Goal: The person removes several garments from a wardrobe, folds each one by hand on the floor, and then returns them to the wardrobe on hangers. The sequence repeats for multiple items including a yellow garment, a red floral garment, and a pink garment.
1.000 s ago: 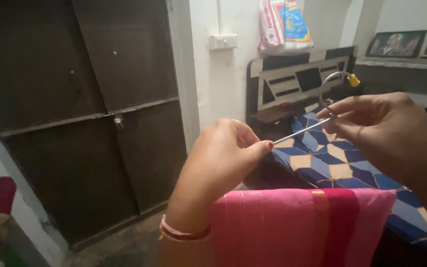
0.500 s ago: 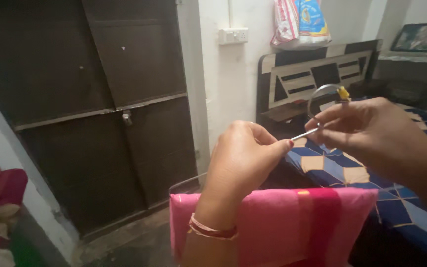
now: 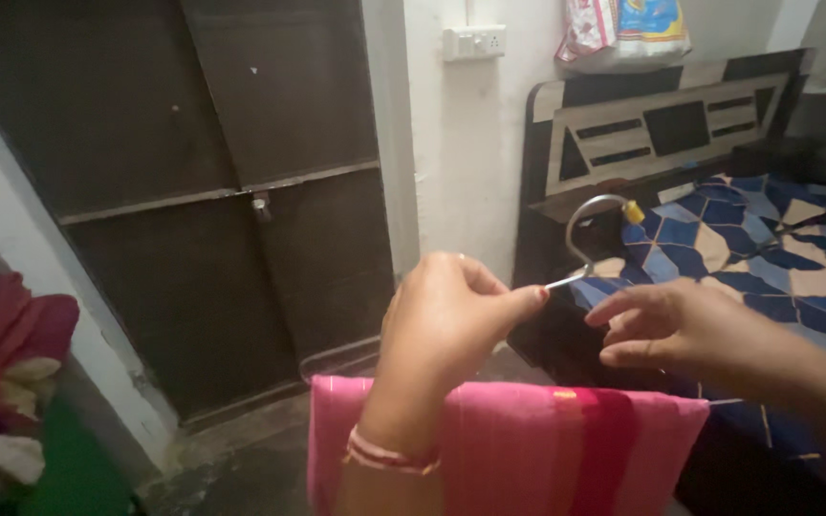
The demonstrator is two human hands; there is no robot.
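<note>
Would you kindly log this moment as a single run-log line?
left hand: pinching metal hanger arm | right hand: open, off hanger | pink cloth: draped over hanger bar

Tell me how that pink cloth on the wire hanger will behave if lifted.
The pink cloth is probably floppy: it drapes folded over the hanger bar. It looks thin, so likely light. It may slide off if the left hand tilts the wire.

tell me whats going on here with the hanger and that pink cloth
A person holds a metal wire hanger with pink cloth draped over its bar. The left hand pinches the hanger's sloping wire just below the hook. The right hand is open beside the wire, fingers loose, gripping nothing. Behind are a dark wooden door and a bed with a blue patterned sheet.
</note>
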